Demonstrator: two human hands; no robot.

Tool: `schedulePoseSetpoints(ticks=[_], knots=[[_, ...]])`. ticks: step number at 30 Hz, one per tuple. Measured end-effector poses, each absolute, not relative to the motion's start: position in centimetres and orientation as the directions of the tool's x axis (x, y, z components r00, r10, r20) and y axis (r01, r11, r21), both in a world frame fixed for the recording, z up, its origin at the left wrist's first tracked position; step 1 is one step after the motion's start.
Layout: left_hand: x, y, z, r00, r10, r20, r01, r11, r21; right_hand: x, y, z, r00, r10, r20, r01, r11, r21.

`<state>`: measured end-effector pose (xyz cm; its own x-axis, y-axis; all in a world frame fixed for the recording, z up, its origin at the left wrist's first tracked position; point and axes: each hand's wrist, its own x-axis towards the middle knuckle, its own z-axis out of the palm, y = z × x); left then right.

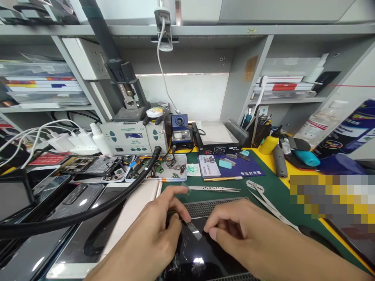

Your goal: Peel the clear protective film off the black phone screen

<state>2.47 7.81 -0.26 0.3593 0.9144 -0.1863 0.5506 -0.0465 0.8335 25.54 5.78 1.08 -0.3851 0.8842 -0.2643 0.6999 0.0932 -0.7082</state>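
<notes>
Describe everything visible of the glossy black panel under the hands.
The panel is black, smooth and glass-like, with a bright reflection near the picture's bottom. It lies roughly flat over a perforated plate, which shows beyond its far edge. A clear strip lies on its far part; crinkled clear film shows at left. The left hand and right hand partly hide it; their contact is unclear.

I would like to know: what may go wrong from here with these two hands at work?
The narrow, clear, tape-like strip on the glossy black panel might crease or stick to the left hand. The right hand could brush the silver-bladed, black-handled scissors lying beside it and get nicked.
</notes>
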Motion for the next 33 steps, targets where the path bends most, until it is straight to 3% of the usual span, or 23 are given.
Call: schedulePoseSetpoints(ticks=[4, 13, 24, 33], knots=[[2.5, 7.8, -0.2, 0.371, 0.909, -0.189, 0.521, -0.036, 0.853, 25.4, 5.3, 1.0, -0.373, 0.906, -0.203, 0.746, 0.163, -0.646], [2.3, 7.9, 0.3, 0.416, 0.874, -0.251, 0.364, 0.093, 0.927, 25.4, 5.5, 0.8, -0.364, 0.914, -0.18, 0.753, 0.175, -0.634], [2.3, 7.7, -0.5, 0.381, 0.891, -0.248, 0.413, 0.076, 0.908, 25.2, 5.5, 1.0, -0.363, 0.917, -0.166, 0.747, 0.18, -0.64], [2.5, 7.9, -0.7, 0.356, 0.905, -0.235, 0.44, 0.059, 0.896, 25.0, 5.1, 1.2, -0.461, 0.881, -0.106, 0.732, 0.31, -0.607]])
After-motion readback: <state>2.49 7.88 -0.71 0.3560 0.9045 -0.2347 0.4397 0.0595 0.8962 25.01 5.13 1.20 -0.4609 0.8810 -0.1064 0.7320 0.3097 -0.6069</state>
